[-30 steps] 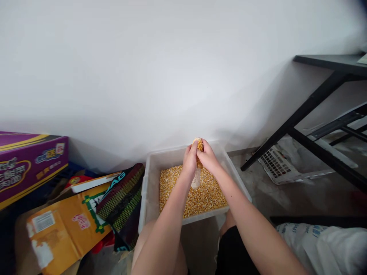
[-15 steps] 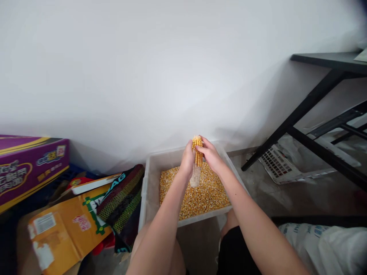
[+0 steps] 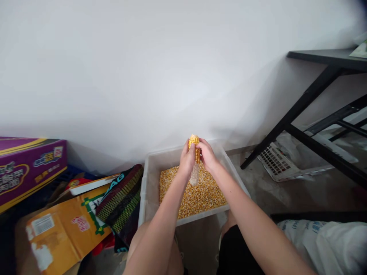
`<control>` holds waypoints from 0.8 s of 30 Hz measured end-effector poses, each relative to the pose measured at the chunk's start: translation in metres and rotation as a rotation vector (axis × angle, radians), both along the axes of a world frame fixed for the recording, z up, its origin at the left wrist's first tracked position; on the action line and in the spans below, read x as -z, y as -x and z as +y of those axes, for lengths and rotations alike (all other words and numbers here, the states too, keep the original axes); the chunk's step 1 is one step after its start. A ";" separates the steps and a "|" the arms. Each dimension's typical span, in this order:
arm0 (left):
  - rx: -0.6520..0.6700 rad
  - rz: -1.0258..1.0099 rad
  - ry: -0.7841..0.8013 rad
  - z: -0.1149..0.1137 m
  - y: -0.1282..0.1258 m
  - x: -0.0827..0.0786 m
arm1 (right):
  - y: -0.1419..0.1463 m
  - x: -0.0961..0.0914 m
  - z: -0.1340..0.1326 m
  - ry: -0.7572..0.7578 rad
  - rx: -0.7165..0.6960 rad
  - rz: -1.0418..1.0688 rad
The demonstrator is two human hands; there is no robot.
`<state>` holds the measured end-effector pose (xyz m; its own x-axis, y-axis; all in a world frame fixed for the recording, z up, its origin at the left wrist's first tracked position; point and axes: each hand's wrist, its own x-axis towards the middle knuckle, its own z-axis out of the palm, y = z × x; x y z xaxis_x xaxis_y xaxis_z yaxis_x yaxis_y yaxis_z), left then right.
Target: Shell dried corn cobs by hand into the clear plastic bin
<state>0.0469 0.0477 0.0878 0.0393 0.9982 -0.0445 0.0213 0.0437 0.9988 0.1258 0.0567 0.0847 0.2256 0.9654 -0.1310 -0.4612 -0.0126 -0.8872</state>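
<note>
My left hand (image 3: 187,160) is curled tightly around a corn cob (image 3: 195,149), holding it upright above kernels (image 3: 195,200) in a plastic bin (image 3: 145,194); my right hand (image 3: 207,155), partly curled, grips the cob's other side.

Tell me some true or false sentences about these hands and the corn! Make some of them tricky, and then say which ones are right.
1. The left hand and the right hand are both holding a corn cob. True.
2. The plastic tub is full of red beans. False: it is full of yellow corn kernels.
3. The bottom end of the cob looks pale and has no kernels on it. True.
4. The purple box is to the right of the tub. False: it is to the left of the tub.
</note>
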 end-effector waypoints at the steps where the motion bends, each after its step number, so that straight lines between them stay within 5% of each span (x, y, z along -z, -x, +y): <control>1: -0.001 -0.004 -0.007 -0.001 0.000 0.001 | 0.001 0.002 0.001 -0.005 -0.003 0.008; 9: -0.029 -0.127 0.009 -0.001 -0.005 0.008 | 0.010 0.005 0.004 0.027 0.045 0.198; 24: -0.014 0.138 -0.116 -0.007 -0.004 0.015 | 0.009 0.000 0.004 0.251 -0.041 0.384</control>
<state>0.0512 0.0403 0.0724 0.0264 0.9974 0.0671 0.1586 -0.0704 0.9848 0.1170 0.0606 0.0845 0.0776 0.9002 -0.4286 -0.7504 -0.2303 -0.6196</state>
